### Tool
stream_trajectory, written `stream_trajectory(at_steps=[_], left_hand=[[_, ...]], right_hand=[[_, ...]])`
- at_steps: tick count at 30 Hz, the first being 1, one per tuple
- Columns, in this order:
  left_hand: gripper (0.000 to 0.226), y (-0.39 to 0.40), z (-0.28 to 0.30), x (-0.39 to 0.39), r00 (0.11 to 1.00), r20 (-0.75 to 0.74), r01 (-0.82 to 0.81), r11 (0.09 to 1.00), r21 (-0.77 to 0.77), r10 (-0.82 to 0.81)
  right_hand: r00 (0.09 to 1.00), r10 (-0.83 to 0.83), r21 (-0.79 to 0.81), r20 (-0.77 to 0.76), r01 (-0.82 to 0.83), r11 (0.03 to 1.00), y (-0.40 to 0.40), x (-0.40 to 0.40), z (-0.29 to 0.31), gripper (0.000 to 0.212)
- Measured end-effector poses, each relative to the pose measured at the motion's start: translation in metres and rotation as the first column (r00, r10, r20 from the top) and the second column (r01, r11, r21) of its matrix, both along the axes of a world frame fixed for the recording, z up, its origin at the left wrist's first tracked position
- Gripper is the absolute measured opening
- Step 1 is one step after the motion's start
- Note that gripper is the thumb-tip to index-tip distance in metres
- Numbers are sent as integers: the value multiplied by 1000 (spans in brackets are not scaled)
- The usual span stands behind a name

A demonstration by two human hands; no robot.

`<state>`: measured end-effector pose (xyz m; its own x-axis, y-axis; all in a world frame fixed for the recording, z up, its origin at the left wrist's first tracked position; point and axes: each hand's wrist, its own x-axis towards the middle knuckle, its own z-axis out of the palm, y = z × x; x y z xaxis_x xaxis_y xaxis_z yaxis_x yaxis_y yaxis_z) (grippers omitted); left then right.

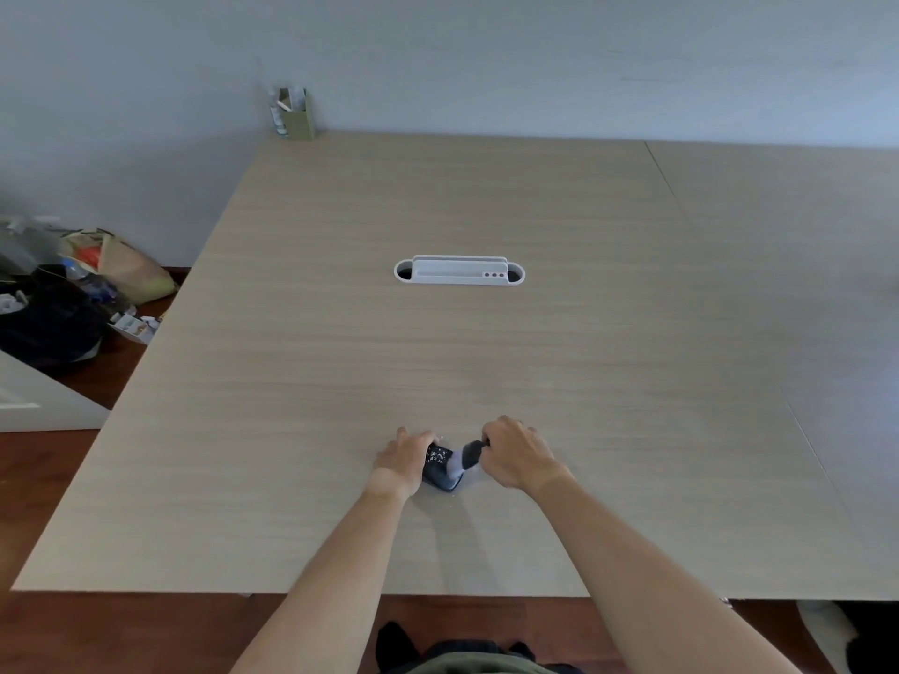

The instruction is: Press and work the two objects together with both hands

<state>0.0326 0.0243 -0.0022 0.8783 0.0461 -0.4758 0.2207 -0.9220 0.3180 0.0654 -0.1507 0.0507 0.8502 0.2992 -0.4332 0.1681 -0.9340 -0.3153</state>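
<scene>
A small bundle of socks, dark blue with white specks and a pale grey part, lies on the light wooden table near its front edge. My left hand grips the dark patterned end from the left. From the right, my right hand pinches the dark grey end of the bundle with its fingers curled. The two hands sit close together with the socks between them. Part of the fabric is hidden under both hands.
A white cable grommet tray is set into the table's middle. An olive pen holder stands at the far left corner by the wall. Bags and clutter lie on the brown floor to the left.
</scene>
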Motion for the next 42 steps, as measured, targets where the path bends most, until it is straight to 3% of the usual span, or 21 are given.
stream_trajectory(at_steps=[3, 8, 14, 16, 20, 23, 27, 30, 35, 38, 42], left_hand=[[54, 1, -1, 1, 1000, 13, 17, 1000, 17, -18], [54, 4, 0, 4, 998, 6, 65, 997, 47, -65], [57, 4, 0, 6, 993, 8, 120, 988, 92, -122], [64, 4, 1, 4, 994, -4, 113, 990, 81, -113], [93, -9, 2, -11, 996, -22, -92, 996, -17, 92], [109, -22, -5, -21, 976, 22, -217, 975, -44, 218], [107, -29, -12, -23, 962, 75, -263, 965, 7, 262], [98, -27, -11, -21, 965, 86, -251, 968, 14, 249], [94, -15, -13, -20, 969, 88, -226, 972, -68, 232], [101, -10, -14, -20, 981, 100, -161, 984, -79, 168], [111, -4, -11, -19, 994, 86, -65, 997, -44, 69]], right_hand=[[998, 5, 87, -64, 1, 996, 4, 1, 0, 25], [999, -31, -66, -36, 28, 997, -1, -4, 1, 28], [992, -89, 142, -85, 101, 985, 3, -5, -2, 22], [993, -61, 111, -101, 72, 991, 4, -9, -4, 22], [992, -117, -1, -56, 117, 993, 0, -8, -3, 19], [982, -175, 85, -67, 180, 980, 1, -4, -1, 15], [987, -117, 105, -106, 129, 986, 6, -5, -3, 23], [992, -127, -6, -15, 127, 992, 6, -4, 1, 27], [993, -87, 127, -80, 97, 987, 8, 1, 2, 25], [994, -32, 71, -105, 40, 997, 9, -3, 1, 27], [994, -89, -16, -61, 88, 996, 2, -1, 3, 27]])
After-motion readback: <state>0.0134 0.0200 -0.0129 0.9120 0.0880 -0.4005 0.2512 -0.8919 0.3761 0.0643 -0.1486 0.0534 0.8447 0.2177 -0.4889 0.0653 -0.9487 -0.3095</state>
